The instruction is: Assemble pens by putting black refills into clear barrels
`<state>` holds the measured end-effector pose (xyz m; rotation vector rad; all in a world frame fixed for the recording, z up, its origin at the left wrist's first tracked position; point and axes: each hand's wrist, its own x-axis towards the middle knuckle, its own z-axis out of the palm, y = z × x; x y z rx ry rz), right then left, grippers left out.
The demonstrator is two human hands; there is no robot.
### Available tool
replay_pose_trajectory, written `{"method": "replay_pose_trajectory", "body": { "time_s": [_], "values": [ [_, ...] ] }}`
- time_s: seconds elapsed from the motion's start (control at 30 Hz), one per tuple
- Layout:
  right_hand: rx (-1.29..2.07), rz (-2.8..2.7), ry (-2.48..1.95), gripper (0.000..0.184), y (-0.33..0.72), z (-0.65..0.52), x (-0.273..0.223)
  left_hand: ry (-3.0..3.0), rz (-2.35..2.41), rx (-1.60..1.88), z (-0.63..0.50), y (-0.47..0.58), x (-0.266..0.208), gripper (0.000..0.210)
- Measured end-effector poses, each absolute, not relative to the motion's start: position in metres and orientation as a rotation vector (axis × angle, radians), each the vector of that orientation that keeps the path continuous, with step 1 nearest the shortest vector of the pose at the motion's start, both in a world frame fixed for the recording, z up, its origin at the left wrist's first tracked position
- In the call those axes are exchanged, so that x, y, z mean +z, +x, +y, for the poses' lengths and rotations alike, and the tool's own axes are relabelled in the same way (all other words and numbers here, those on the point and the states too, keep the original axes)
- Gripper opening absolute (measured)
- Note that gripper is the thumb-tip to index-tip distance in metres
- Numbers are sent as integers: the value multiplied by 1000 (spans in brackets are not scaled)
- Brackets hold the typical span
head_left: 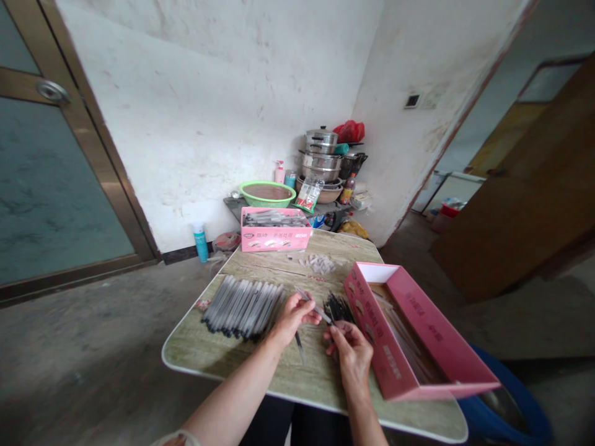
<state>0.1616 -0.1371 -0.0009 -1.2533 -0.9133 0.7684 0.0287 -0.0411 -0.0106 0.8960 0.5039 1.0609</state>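
Observation:
A slim translucent pen (318,308) is held slantwise above the table. My left hand (294,317) pinches its barrel between thumb and fingers. The fingers of my right hand (352,348) close on the dark lower end; whether they pinch a separate small part there is hidden. Left of my left hand, a row of similar pens (244,303) lies side by side, dark tips toward me. Thin black pieces (338,305) are heaped just beyond my right hand. A single dark-ended piece (300,349) lies on the table between my wrists.
A pink box (276,239) full of pens stands at the table's (209,359) far edge. Another open pink box (379,331), with some clear tubes inside, is at the right. Small whitish pieces (320,264) lie between them. Stacked pots (321,162) and a green basin (267,197) stand behind.

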Motion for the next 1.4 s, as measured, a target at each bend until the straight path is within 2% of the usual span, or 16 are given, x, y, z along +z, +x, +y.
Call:
{"method": "replay_pose_trajectory", "body": {
  "time_s": [0.5, 0.8, 1.03, 1.2, 1.4],
  "values": [
    [785, -920, -1250, 32, 161, -137, 0, 924, 499, 1033, -43, 29, -8, 37],
    [761, -962, -1317, 42, 160, -138, 2, 915, 484, 1017, -44, 28, -5, 41],
    [749, -1021, -1296, 34, 162, -138, -2, 916, 482, 1026, -45, 28, -6, 38],
    [722, -1064, -1345, 42, 162, -138, -3, 923, 470, 1012, -45, 28, -4, 37],
    [660, -1026, -1341, 41, 160, -138, 2, 934, 475, 1022, -44, 27, -5, 34]
  ]
}}
